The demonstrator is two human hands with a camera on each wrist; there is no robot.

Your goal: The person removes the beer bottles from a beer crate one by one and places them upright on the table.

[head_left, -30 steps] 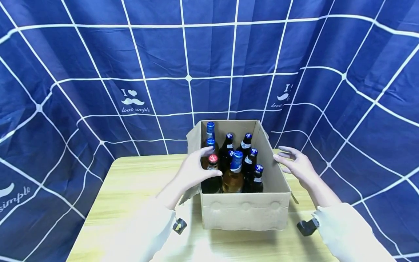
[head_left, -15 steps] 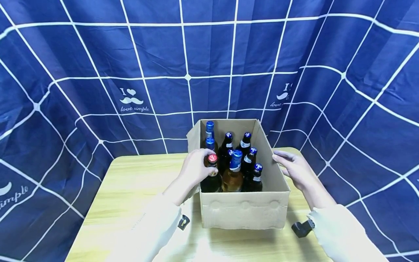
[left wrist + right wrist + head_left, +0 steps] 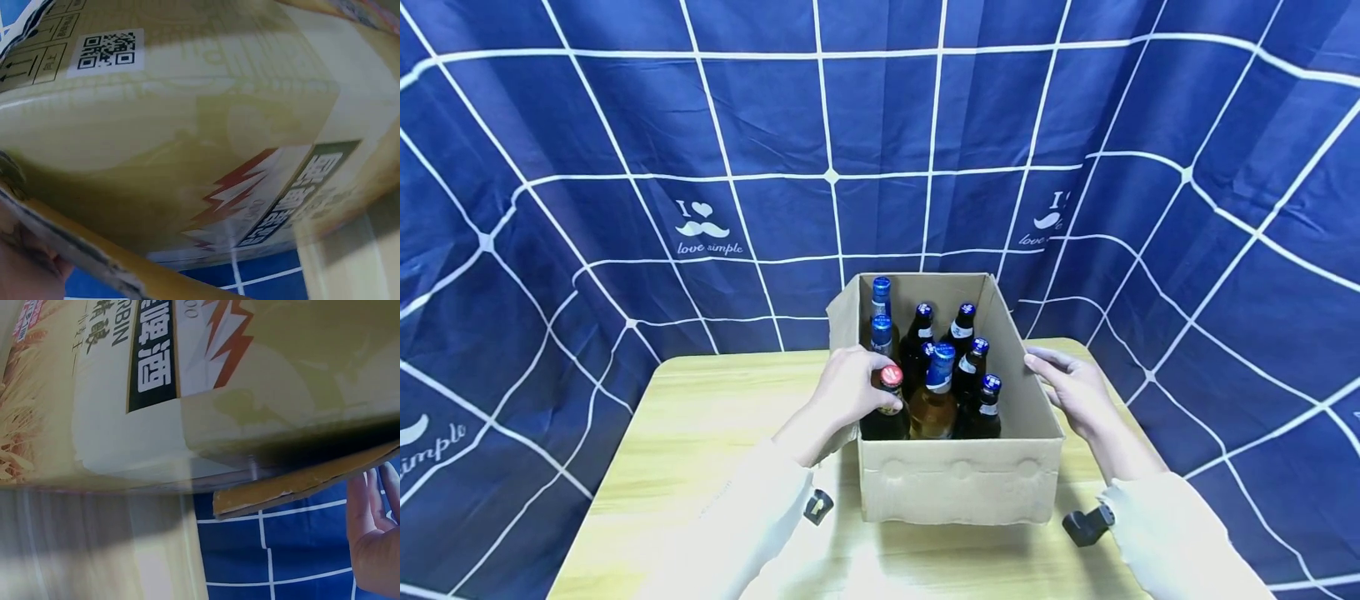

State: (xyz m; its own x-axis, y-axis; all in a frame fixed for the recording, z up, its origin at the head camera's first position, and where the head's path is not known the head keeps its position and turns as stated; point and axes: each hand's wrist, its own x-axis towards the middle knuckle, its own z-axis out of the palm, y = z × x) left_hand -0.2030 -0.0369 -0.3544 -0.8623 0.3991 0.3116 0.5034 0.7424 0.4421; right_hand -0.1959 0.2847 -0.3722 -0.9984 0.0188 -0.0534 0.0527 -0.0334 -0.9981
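In the head view, my left hand (image 3: pixel 848 385) reaches over the left side of an open cardboard box (image 3: pixel 961 482). Its thumb and fingers grip the neck of a dark bottle with a red cap (image 3: pixel 891 377), which stands in the near left corner, its lower part hidden by the box. My right hand (image 3: pixel 1078 392) is at the right side of the box, its fingertips touching the top edge and its fingers fairly straight. Beside the gripped bottle stands an amber bottle with blue foil (image 3: pixel 938 383). The left wrist view shows the printed outer side of the box (image 3: pixel 187 131).
Several dark bottles with blue caps (image 3: pixel 973 367) stand to the right inside the box. Two blue-topped bottles (image 3: pixel 882 329) line its left wall. A side flap (image 3: pixel 300 487) sticks out beside my right hand. The wooden table (image 3: pixel 700 442) meets a blue gridded curtain (image 3: pixel 760 125).
My left hand came down and its fingers drew in round the red-capped bottle's neck. The cap has shifted slightly right and toward me. My right hand moved in slightly against the box edge.
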